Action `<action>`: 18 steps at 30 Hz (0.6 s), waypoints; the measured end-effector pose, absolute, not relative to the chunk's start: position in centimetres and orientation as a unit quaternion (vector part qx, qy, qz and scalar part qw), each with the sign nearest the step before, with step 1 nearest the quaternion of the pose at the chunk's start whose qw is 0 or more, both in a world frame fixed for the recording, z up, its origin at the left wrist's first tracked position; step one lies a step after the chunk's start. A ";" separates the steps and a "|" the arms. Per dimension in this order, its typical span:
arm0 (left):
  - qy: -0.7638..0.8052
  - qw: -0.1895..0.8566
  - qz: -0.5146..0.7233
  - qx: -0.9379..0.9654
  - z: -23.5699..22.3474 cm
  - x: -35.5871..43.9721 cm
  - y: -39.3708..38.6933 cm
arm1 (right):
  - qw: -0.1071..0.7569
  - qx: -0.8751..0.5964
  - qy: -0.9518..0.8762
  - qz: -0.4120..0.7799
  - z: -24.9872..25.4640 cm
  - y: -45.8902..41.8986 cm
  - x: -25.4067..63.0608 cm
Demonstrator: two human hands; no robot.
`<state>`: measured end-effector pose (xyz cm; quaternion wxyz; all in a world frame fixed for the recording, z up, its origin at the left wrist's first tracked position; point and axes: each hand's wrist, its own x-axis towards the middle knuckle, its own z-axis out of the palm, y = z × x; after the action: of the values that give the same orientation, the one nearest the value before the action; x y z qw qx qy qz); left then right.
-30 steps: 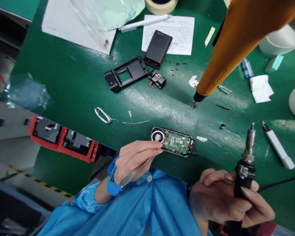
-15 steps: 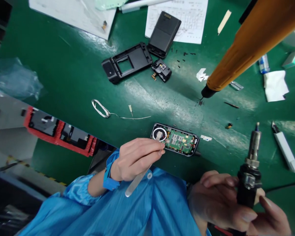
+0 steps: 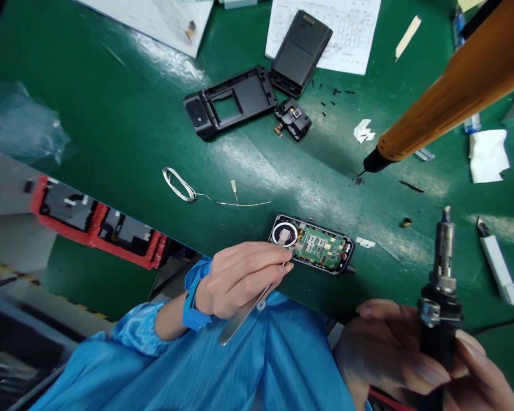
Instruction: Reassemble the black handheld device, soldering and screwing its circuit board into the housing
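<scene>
An opened phone point(image 3: 312, 244) with a green circuit board and a round speaker lies at the near edge of the green bench. My left hand point(image 3: 240, 277) pinches metal tweezers point(image 3: 244, 311), their tips at the phone's left end beside the speaker. My right hand point(image 3: 405, 357) is wrapped round the black handle of a soldering iron point(image 3: 440, 291), whose metal tip points up, to the right of the phone and clear of it.
An orange electric screwdriver point(image 3: 445, 97) hangs over the bench at the right, tip down. A black frame point(image 3: 231, 108), a battery cover point(image 3: 300, 51), a camera module point(image 3: 293, 118), solder wire point(image 3: 180, 185), papers, tissue point(image 3: 488, 155) and a white knife point(image 3: 499, 268) lie around. Red trays point(image 3: 94, 225) sit left.
The view has shifted slightly. My left hand stays at the phone's end with the tweezers. My right hand and the soldering iron have sunk a little lower in view.
</scene>
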<state>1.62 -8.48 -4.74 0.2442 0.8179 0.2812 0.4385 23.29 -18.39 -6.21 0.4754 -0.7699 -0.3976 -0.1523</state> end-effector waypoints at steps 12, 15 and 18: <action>0.294 0.273 0.415 0.817 -4.2 0.8 -9.5 | 0.566 -0.631 -0.478 -0.231 -4.7 -16.1 23.0; 0.302 0.275 0.384 0.828 -3.4 0.7 -9.5 | 0.569 -0.632 -0.470 -0.235 -5.2 -16.4 23.3; 0.318 0.299 0.349 0.829 -2.7 0.6 -9.5 | 0.575 -0.621 -0.470 -0.251 -6.0 -17.1 24.0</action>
<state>0.63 -9.45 -2.74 0.2994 0.8293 0.3175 0.3490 23.97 -17.13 -6.03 0.5749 -0.6209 -0.4701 -0.2507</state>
